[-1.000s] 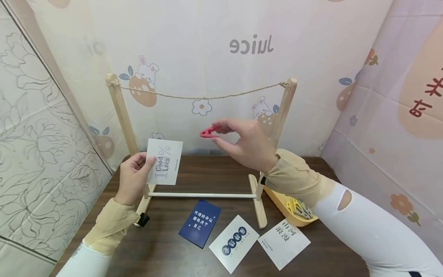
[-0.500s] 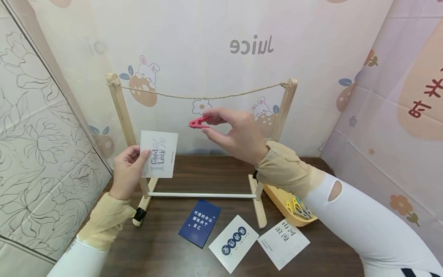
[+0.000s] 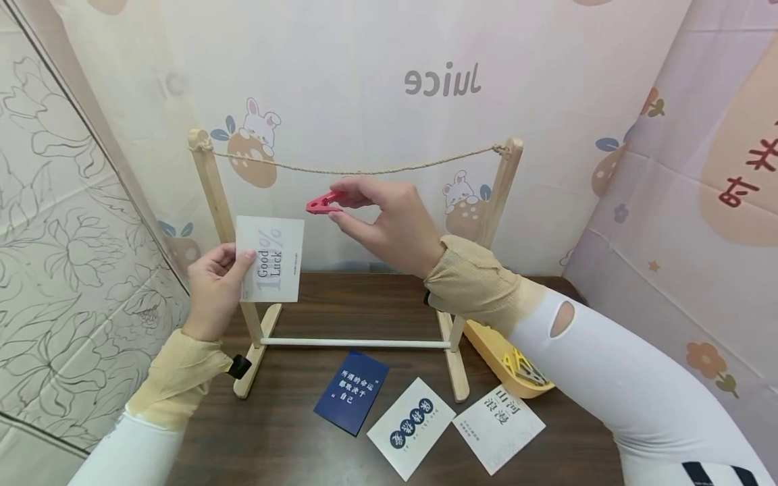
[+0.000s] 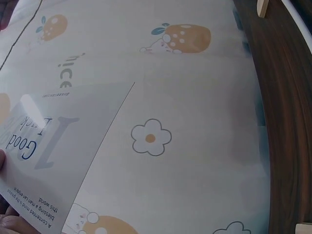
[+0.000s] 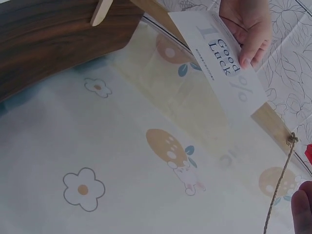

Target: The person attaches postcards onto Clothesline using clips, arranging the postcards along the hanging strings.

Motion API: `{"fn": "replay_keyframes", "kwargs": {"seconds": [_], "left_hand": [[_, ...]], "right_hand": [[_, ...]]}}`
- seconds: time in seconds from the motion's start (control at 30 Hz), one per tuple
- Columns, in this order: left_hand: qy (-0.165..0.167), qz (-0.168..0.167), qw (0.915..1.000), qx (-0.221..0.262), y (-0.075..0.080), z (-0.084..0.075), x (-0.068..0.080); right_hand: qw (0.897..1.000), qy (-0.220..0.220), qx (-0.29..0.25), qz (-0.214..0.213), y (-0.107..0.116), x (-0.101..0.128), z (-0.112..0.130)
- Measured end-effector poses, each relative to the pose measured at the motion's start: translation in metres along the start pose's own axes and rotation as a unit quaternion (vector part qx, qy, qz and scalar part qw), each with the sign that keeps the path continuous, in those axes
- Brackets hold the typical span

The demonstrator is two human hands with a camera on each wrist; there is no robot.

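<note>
"Good Luck" beside a large "1" and "%" is printed on the white card (image 3: pixel 270 258); a small line on it in the left wrist view cannot be fully made out. "Juice" is seen mirrored on the backdrop cloth (image 3: pixel 442 79). Chinese characters are printed on the blue card (image 3: pixel 351 390), the dotted card (image 3: pixel 410 426) and the third card (image 3: pixel 498 427); they are too small to be read reliably.

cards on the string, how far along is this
Nothing is hung yet: the twine string across the wooden frame is bare. In hand: the left hand holds the white "Good Luck" card below the string, and the right hand pinches a red plastic clip. Left: the dark blue card and two white cards lie on the table.
</note>
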State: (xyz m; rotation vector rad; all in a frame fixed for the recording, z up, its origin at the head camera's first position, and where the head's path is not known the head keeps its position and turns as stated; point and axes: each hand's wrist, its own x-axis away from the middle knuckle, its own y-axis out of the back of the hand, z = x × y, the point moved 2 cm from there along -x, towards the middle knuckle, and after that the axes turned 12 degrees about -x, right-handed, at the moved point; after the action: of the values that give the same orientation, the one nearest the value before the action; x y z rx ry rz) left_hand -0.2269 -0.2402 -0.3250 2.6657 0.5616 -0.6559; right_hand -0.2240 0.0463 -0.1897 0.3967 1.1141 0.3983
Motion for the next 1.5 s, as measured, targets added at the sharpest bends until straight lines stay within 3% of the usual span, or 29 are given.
{"fn": "replay_keyframes", "kwargs": {"seconds": [0.77, 1.03, 1.5], "left_hand": [[-0.011, -0.021, 0.9994, 0.025, 0.014, -0.019, -0.016], [-0.03, -0.036, 0.9976, 0.052, 0.015, -0.027, -0.022], [-0.012, -0.043, 0.9958, 0.08, 0.018, -0.034, -0.034]], "right_hand": [[0.999, -0.045, -0.026, -0.016, -0.018, -0.034, -0.004], [0.998, -0.057, -0.032, -0.019, -0.022, -0.044, -0.005], [0.998, -0.061, -0.031, -0.018, -0.032, -0.067, -0.008]]}}
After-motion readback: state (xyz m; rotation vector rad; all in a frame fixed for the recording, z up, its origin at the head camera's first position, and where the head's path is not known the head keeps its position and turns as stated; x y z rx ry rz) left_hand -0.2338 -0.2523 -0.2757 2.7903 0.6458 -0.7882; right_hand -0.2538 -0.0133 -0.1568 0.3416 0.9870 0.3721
